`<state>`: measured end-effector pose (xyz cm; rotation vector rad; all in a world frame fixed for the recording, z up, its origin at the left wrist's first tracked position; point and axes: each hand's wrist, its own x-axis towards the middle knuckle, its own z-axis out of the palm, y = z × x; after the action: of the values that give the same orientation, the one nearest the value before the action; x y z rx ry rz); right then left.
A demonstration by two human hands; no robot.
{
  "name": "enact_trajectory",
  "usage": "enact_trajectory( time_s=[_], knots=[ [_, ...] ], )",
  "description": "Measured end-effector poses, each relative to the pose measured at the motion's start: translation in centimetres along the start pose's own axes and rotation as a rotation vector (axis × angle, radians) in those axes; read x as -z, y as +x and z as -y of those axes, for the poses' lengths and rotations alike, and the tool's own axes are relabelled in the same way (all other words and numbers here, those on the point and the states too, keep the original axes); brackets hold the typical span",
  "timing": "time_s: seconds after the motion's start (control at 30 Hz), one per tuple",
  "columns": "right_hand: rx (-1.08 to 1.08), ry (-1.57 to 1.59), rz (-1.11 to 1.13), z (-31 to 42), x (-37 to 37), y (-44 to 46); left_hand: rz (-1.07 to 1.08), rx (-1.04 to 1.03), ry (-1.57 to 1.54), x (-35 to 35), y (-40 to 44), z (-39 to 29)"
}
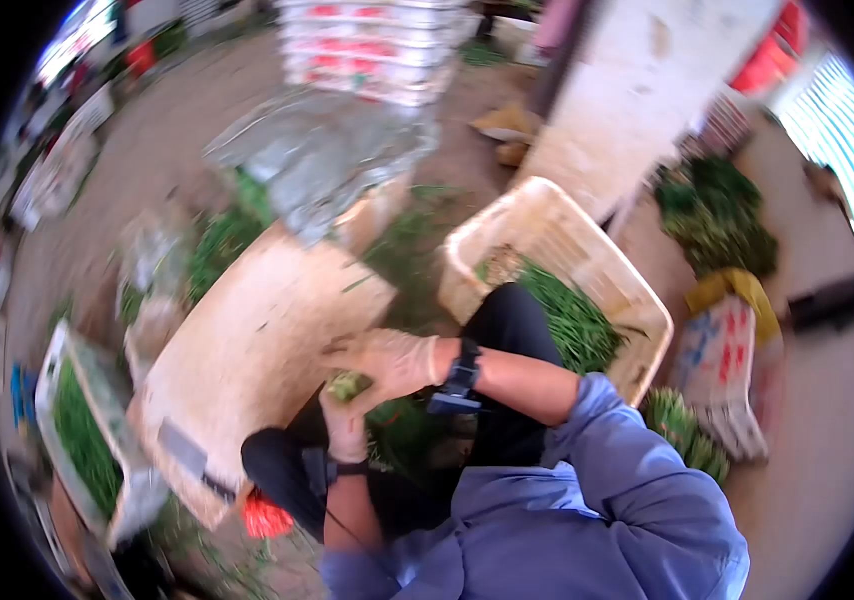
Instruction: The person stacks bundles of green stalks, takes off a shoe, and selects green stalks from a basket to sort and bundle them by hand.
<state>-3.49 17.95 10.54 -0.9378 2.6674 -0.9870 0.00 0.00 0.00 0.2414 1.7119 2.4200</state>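
My left hand [347,428], in a pale glove, is closed around a bunch of green stalks [349,385] whose light cut ends point up. Over the same bunch bends my gloved right hand [395,362], its fingers curled round the far side and its thumb near the left hand. Below the hands, dark green leaves show between my knees, partly hidden. A wooden board [267,320] lies just beyond my left hand. On its near left corner rests a cleaver [183,447] with a dark handle.
Right of my knee stands a cream plastic crate [567,205] with long green stalks [572,315]. A white foam box [127,465] of greens is at left. Grey plastic sheeting [322,150] covers something beyond the board. Red plastic [267,515] lies by my left knee.
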Motion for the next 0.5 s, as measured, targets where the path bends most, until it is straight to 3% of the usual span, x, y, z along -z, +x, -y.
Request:
enact_trajectory(
  time_s=[0.03,0.07,0.1,0.17,0.2,0.23,0.3,0.4,0.5],
  knots=[
    [-0.007,0.125,-0.151,0.6,-1.1,0.5,-0.018,0.08,-0.092,0.5,0.1,-1.5],
    [-0.055,0.262,-0.344,1.0,-2.3,1.0,0.102,0.177,0.062,4.0,0.3,-0.9],
    [-0.116,0.275,-0.476,-3.1,2.8,-4.9,0.114,0.143,-0.104,-4.8,2.7,1.3],
    [-0.228,0.498,-0.782,-3.2,1.9,-6.3,-0.011,0.125,-0.191,-5.4,2.6,-0.7],
    [-0.273,0.271,-0.788,-2.9,0.1,-7.4,-0.03,0.138,-0.198,-4.5,2.2,0.0],
    [-0.336,0.325,-0.685,-0.9,0.1,-8.1,-0.042,0.148,-0.209,-4.2,2.4,0.8],
    [-0.26,0.188,-0.652,-0.6,-2.6,-8.6,0.028,0.205,-0.209,-4.2,2.3,1.2],
    [-0.375,0.376,-0.973,-1.1,-3.8,-7.6,0.15,0.323,-0.091,-2.4,2.6,4.3],
    [-0.531,0.581,-0.865,-1.1,-1.6,-8.2,0.222,0.301,-0.042,-1.0,1.8,4.8]
  ],
)
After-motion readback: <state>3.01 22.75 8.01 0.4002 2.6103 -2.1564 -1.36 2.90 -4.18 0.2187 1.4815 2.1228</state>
